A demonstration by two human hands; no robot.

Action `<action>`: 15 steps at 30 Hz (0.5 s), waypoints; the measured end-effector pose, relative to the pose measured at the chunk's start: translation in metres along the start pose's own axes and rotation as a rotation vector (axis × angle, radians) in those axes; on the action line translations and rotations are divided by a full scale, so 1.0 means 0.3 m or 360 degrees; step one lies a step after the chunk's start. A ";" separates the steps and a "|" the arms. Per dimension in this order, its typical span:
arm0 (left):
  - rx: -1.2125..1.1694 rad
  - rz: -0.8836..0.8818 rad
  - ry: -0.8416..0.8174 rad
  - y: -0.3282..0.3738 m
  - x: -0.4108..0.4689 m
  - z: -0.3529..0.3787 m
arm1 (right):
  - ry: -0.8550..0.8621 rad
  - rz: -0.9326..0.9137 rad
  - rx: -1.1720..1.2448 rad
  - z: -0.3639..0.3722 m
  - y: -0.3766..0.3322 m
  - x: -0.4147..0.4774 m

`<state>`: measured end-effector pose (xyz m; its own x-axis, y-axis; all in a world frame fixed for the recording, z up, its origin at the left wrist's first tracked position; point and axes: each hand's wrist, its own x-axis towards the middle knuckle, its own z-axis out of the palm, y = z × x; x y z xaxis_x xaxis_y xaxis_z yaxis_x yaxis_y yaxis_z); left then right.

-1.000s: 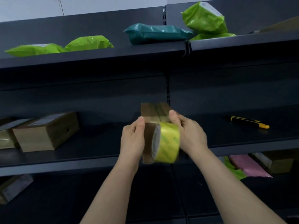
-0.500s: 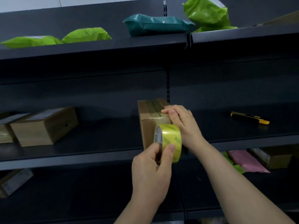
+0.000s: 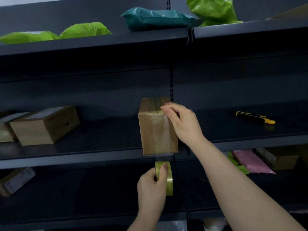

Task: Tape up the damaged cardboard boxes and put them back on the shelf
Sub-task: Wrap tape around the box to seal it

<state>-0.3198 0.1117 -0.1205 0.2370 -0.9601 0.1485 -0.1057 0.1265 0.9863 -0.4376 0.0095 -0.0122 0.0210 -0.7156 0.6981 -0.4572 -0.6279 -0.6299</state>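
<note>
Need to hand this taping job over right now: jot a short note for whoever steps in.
Left hand: grips the tape roll below the shelf edge.
Right hand: holds the cardboard box at its top front edge.
Things: the box stands upright at the front of the middle shelf. The utility knife lies to its right and two other boxes to its left.
Done: a tape strip runs down the box's front face, uncut, to the roll.
Left: cut the strip, press it down, and check the other boxes.
</note>
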 end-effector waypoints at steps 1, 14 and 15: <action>0.0040 0.0004 0.0011 0.002 0.013 -0.005 | 0.0000 -0.0006 -0.0014 -0.001 -0.002 0.000; -0.0087 -0.0265 -0.0015 -0.012 0.135 0.018 | 0.0006 0.0041 -0.0017 -0.019 -0.027 -0.017; -0.0094 -0.0281 -0.0007 -0.010 0.136 0.019 | -0.0031 0.0071 -0.0032 -0.024 -0.036 -0.025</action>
<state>-0.3152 0.0706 -0.1177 0.2428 -0.9697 -0.0275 -0.0061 -0.0298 0.9995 -0.4391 0.0238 -0.0081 0.0172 -0.7488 0.6626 -0.4759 -0.5890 -0.6532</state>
